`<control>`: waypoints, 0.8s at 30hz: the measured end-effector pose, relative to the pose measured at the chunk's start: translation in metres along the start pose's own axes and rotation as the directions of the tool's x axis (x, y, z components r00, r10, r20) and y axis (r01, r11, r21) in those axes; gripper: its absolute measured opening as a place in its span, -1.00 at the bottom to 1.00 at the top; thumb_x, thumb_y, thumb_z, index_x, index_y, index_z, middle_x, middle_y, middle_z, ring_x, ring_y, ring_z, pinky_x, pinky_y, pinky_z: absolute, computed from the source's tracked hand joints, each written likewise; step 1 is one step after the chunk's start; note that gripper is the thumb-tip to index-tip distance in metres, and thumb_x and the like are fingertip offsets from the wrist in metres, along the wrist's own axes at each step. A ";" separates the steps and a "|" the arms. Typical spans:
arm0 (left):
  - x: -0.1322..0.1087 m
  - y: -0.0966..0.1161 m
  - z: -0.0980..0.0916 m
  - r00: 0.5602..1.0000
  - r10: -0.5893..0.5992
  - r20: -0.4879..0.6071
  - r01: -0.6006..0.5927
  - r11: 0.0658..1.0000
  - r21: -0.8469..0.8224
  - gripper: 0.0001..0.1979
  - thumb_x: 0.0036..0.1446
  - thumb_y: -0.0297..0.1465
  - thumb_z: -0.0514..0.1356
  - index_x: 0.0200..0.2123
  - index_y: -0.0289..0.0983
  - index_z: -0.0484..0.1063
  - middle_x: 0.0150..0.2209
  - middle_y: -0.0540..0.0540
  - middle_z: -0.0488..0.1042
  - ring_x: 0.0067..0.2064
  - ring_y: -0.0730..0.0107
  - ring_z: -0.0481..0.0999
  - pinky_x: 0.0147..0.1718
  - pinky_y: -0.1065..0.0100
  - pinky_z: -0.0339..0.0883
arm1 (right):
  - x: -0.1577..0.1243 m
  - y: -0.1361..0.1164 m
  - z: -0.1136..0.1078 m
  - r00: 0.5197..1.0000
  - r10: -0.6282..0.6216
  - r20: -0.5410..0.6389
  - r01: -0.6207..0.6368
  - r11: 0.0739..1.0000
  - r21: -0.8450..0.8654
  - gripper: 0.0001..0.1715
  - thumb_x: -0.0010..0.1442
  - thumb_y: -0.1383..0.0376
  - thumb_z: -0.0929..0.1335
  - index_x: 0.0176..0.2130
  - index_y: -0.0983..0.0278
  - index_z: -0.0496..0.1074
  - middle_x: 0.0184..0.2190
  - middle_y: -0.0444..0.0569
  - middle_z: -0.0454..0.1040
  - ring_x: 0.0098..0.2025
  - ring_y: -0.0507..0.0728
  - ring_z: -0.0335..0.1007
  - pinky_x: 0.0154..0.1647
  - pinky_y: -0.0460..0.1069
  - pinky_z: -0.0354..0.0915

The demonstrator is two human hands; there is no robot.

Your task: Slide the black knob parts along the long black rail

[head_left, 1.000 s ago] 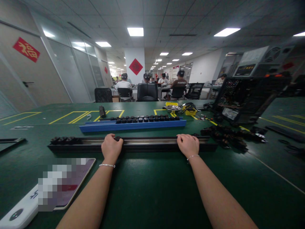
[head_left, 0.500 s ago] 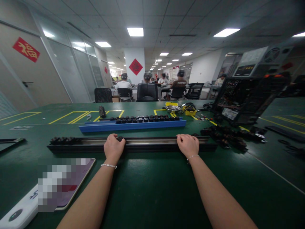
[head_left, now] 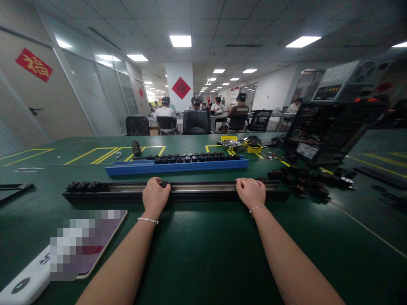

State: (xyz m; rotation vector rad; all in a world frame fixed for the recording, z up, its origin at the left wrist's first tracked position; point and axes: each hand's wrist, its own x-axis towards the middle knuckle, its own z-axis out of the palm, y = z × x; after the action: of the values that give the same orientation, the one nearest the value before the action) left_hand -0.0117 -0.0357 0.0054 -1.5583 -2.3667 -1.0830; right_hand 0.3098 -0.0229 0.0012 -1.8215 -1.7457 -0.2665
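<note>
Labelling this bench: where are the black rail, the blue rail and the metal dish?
black rail (head_left: pixel 203 195), head view, middle of front wall.
blue rail (head_left: pixel 178 167), head view, front face.
metal dish (head_left: pixel 231 145), head view, near rim.

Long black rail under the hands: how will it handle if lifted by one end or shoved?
Likely stiff: the rail runs straight and looks metal. Probably awkward from one end, being so long; left hand and right hand both curl over it. Lies flat, so should slide, not roll; black parts on it may shift.

Bare green table (head_left: pixel 206 250) before black rail (head_left: pixel 203 191), tablet (head_left: pixel 95 237) blocking left — parts pile (head_left: pixel 299 180) crowding right
</note>
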 end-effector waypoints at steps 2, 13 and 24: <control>0.000 0.001 0.000 1.000 -0.004 0.007 0.004 1.000 0.001 -0.62 -0.02 -0.22 0.13 -0.13 -0.27 0.31 -0.16 -0.20 0.47 -0.09 0.12 0.47 -0.13 0.20 0.31 | 0.000 0.000 0.001 1.000 0.002 -0.006 -0.002 1.000 -0.008 -0.60 0.21 0.22 0.14 -0.32 0.11 0.53 -0.20 -0.15 0.54 -0.14 0.09 0.33 -0.02 0.08 -0.04; -0.003 0.005 0.000 1.000 0.003 0.023 -0.003 1.000 -0.006 -0.62 -0.02 -0.21 0.14 -0.13 -0.26 0.29 -0.17 -0.19 0.47 -0.11 0.12 0.48 -0.15 0.20 0.31 | 0.001 0.001 0.001 1.000 0.005 0.016 -0.005 1.000 0.015 -0.60 0.21 0.21 0.14 -0.33 0.10 0.53 -0.20 -0.16 0.54 -0.14 0.09 0.32 -0.02 0.09 -0.05; -0.005 0.010 0.001 0.998 0.019 0.052 -0.018 1.000 -0.021 -0.62 -0.01 -0.19 0.14 -0.14 -0.26 0.30 -0.17 -0.18 0.47 -0.12 0.12 0.48 -0.16 0.21 0.31 | 0.001 0.001 0.000 1.000 0.007 0.018 -0.008 1.000 0.019 -0.61 0.20 0.22 0.15 -0.33 0.12 0.53 -0.20 -0.15 0.54 -0.15 0.08 0.32 -0.03 0.08 -0.05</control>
State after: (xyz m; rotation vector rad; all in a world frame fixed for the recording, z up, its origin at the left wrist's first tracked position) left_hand -0.0008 -0.0365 0.0077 -1.6317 -2.3760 -1.0793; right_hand 0.3109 -0.0223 0.0013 -1.8219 -1.7474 -0.2303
